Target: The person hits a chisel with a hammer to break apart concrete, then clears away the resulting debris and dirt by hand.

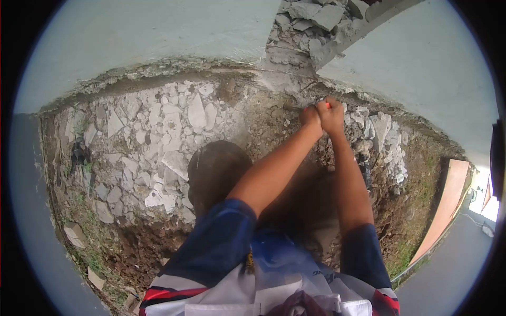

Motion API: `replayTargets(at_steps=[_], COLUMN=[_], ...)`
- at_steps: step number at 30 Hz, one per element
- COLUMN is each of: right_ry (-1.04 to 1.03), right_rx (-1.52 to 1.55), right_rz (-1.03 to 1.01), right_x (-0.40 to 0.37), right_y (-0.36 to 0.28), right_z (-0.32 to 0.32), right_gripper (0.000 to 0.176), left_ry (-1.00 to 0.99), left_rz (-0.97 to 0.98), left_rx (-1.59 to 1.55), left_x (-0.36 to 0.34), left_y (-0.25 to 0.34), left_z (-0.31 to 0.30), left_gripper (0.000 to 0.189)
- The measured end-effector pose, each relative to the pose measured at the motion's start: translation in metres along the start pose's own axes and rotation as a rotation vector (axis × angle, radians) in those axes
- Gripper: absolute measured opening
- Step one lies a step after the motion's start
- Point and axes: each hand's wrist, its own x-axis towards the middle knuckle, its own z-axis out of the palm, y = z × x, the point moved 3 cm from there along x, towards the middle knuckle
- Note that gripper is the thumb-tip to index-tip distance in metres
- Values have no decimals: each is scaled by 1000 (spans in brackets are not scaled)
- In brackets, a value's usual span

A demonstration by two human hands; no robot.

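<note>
Both of my arms reach forward to the foot of the pale wall, with the hands pressed close together. My left hand (311, 117) is closed, its fingers wrapped round a hand tool with a dark end (291, 107) that sticks out to the left. Right beside it, my right hand (331, 115) is closed as well, and an orange-red bit of the handle (328, 105) shows at its fingers. The rest of the tool is hidden in my grip, so I cannot tell its kind. Broken concrete and loose soil (269, 113) lie just under and around the hands.
White rubble (153, 131) covers the ground on the left. More chunks (327, 18) fill a gap between two pale wall sections (411, 68). A smaller rubble heap (387, 142) lies right of my hands. A tan board (445, 205) leans at the far right.
</note>
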Motion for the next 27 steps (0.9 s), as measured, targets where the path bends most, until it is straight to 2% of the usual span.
replayTargets(at_steps=[1,4,6,7,8,9,11,14,16,18,20,23,26,27], right_ry=[-17,20,69,123,191,198,216,-126,-78,27,207,169,62,5], right_rx=[-6,-130,-218,-148,-73,-50,6,185,31,-42,-31,-184,-206,-205], right_rz=[18,37,103,44,-22,13,58,43,-56,-134,-177,-81,-98,-129], right_x=[12,7,-35,-62,-83,-106,-127,-146,-151,-146,-129,-85,-85,-83], right_y=[4,-2,-15,-16,-17,-16,-15,-31,-52,-68,-81,-65,-52,-52], right_z=[-2,3,15,22,30,35,44,28,13,1,-11,10,36,37], right_gripper=[29,28,26,24,22,21,19,16,16,15,15,21,24,25], left_ry=[129,-18,-319,-388,-425,-459,-445,-171,-321,-444,-555,-732,-553,-626], left_rz=[-6,-51,393,368,406,447,659,147,276,293,184,-8,-75,-82], left_rx=[-90,93,723,548,627,704,1354,77,232,238,115,-39,-58,-204], left_x=[3,14,35,-2,-20,-36,-33,-117,-127,-116,-64,-7,-25,-23], left_y=[4,5,-22,-22,-22,-23,-32,-30,-30,-29,-25,-15,6,-1], left_z=[11,-4,-43,-65,-83,-102,-133,-127,-127,-126,-117,-102,-112,-115], left_gripper=[33,25,25,24,23,22,17,20,18,19,20,21,25,30])
